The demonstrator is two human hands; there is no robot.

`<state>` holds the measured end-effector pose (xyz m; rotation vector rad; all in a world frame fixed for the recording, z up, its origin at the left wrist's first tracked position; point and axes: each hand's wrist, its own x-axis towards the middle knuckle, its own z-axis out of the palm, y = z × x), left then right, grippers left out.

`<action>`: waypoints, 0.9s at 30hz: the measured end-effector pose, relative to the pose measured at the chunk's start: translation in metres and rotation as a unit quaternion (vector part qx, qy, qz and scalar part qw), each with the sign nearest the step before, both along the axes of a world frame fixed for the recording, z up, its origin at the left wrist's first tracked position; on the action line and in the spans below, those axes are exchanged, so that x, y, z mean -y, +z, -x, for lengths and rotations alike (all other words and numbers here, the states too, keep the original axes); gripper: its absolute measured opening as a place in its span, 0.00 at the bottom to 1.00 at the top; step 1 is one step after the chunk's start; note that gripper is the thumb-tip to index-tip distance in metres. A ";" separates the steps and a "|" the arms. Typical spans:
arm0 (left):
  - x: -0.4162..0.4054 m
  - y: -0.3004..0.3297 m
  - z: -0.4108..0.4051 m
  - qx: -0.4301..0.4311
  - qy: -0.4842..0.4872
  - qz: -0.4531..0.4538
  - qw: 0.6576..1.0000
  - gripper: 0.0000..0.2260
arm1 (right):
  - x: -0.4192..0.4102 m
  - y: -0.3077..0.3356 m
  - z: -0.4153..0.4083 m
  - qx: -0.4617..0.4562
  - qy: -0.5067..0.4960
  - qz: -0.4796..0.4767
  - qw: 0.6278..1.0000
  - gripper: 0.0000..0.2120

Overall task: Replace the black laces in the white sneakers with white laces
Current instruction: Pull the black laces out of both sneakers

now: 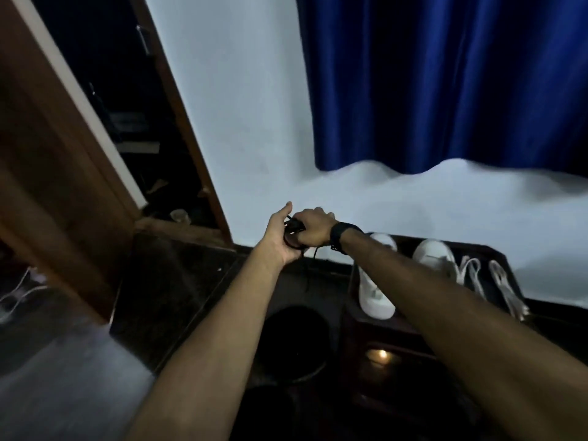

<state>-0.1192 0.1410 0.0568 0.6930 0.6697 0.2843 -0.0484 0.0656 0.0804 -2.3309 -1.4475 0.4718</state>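
Observation:
Both my hands meet in mid-air ahead of me, around a bundle of black laces point(293, 226). My left hand point(281, 237) cups the bundle from the left, palm turned toward it. My right hand point(313, 229), a black band on its wrist, grips the bundle from above; a loose black end hangs below. Two white sneakers point(375, 294) point(434, 254) stand on a dark wooden table point(391, 332) to the right, partly hidden by my right forearm. Two white laces point(471, 272) point(507, 289) lie beside the sneakers.
A dark round bin point(296, 338) stands on the floor below my arms. A brown door point(57, 173) opens at the left onto a dark cupboard. A blue curtain point(445, 81) hangs on the white wall. White cables point(16, 297) lie at the far left.

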 end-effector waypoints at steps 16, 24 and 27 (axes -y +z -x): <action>-0.071 -0.343 -0.007 -0.262 0.015 -0.072 0.962 0.27 | -0.041 -0.233 0.003 -0.115 -0.067 0.120 0.984 0.15; -0.043 -0.310 -0.001 -0.318 0.034 -0.023 0.947 0.27 | -0.045 -0.265 0.013 -0.151 -0.072 0.156 0.973 0.16; -0.047 -0.308 -0.021 -0.302 0.068 -0.060 0.949 0.19 | -0.039 -0.248 0.007 -0.128 -0.085 0.089 0.984 0.15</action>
